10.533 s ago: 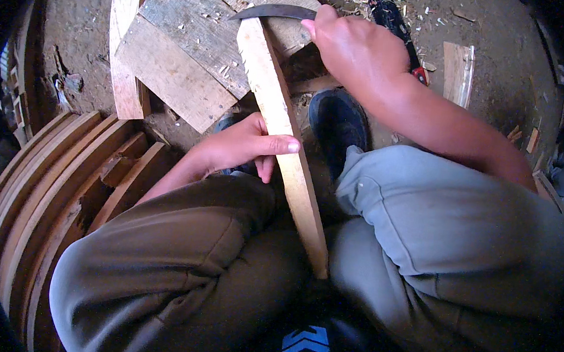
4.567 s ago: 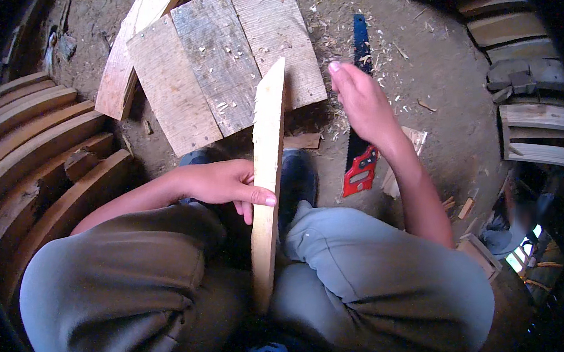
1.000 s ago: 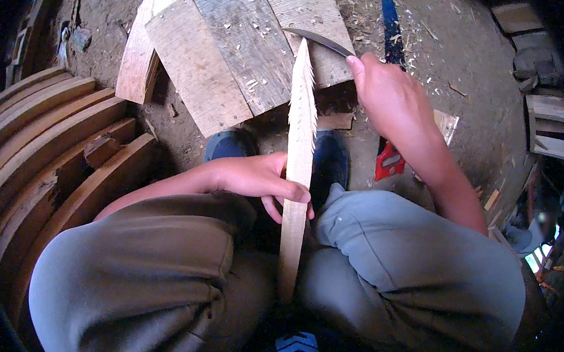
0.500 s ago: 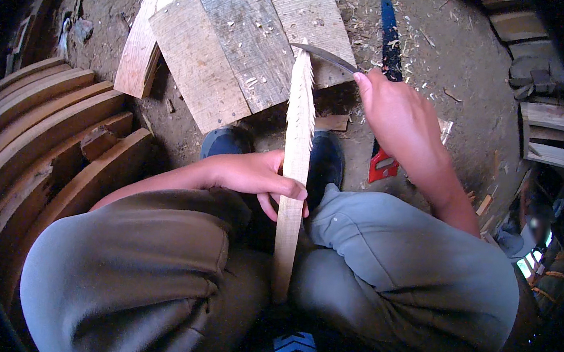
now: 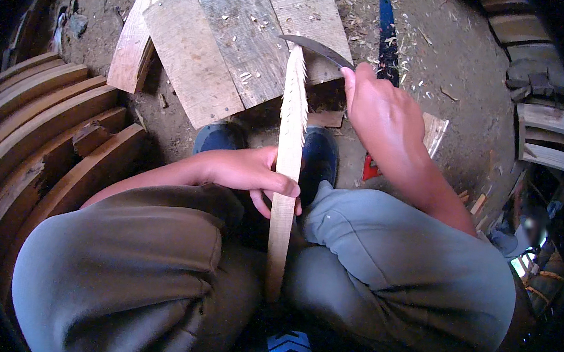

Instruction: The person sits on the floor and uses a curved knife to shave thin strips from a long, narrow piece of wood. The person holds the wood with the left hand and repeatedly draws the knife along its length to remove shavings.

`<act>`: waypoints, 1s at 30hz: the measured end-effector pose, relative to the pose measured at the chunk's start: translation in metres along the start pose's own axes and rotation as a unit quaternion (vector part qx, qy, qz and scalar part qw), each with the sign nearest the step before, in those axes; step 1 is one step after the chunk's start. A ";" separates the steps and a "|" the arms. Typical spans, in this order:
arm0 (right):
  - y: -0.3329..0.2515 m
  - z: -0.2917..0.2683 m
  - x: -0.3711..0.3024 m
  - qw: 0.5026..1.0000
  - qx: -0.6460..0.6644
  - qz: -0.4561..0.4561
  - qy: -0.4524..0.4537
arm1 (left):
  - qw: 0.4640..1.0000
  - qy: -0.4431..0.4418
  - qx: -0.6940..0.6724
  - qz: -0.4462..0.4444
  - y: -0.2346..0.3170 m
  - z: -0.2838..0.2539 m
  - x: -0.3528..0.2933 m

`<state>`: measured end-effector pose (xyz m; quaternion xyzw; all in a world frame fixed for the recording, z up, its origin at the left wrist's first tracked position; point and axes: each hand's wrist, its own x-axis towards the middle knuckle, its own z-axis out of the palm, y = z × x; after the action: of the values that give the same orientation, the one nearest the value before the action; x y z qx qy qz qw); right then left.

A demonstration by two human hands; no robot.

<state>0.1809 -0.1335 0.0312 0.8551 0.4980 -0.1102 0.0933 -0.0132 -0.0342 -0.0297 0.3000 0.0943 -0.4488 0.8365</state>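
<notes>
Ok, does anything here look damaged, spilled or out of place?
One curved plank in the stack on the left has a ragged notch, unlike its smoother neighbours. Pale shavings litter the ground around the saw, and curls bristle along the wood strip in the left hand.

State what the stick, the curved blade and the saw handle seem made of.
Stick: bare wood, judging by its pale, splintered surface. Curved blade: probably metal, dark and thin with a dull sheen. Saw handle: perhaps plastic, solid red, but mostly hidden, so unsure.
</notes>
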 end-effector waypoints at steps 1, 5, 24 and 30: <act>-0.001 0.000 0.001 1.000 0.004 -0.001 0.001 | 1.000 0.002 0.001 0.000 0.000 0.000 -0.001; 0.002 0.015 0.017 1.000 0.007 -0.016 0.024 | 1.000 -0.001 -0.012 0.001 -0.006 -0.003 0.002; 0.040 0.008 0.049 0.728 0.633 0.161 -0.209 | 0.998 0.043 0.030 0.035 0.006 0.009 -0.006; 0.045 0.013 0.061 0.566 0.770 0.097 -0.277 | 0.997 0.022 0.059 0.040 0.018 0.015 -0.005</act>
<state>0.2477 -0.1080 0.0038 0.5734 0.0881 -0.6740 -0.4573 -0.0031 -0.0321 -0.0084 0.3619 0.0741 -0.4127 0.8326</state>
